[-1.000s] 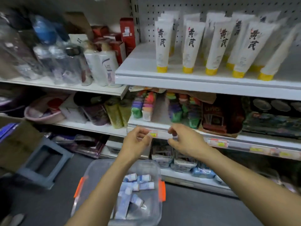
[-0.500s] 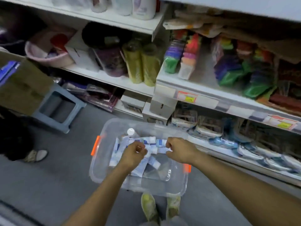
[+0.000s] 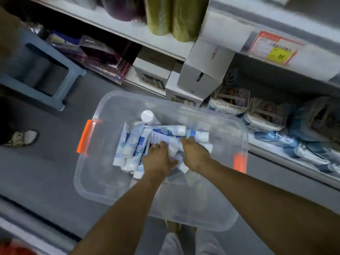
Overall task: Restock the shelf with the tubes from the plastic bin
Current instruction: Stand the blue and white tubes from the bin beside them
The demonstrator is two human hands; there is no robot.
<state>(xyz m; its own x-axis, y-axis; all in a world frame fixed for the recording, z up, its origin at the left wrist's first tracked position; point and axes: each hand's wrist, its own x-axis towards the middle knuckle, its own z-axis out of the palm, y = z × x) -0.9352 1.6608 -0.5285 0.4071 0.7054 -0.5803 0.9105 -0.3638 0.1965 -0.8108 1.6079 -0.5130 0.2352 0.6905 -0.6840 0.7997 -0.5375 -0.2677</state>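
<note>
A clear plastic bin with orange handle clips stands on the grey floor below me. Inside lies a heap of several white and blue tubes with white caps. Both my hands are down in the bin on the heap. My left hand lies over tubes near the middle, fingers spread and bent down onto them. My right hand is beside it, fingertips touching a tube. Whether either hand has closed round a tube is hidden under the hands.
White shelves run along the top and right, with a price label, grey boxes and wrapped packs low down. A blue-grey stool stands at left. Another person's foot is at far left.
My view has swung from the shelf of tubes down to the bin. Both hands dropped from the shelf edge into the bin and now lie on the tubes.
</note>
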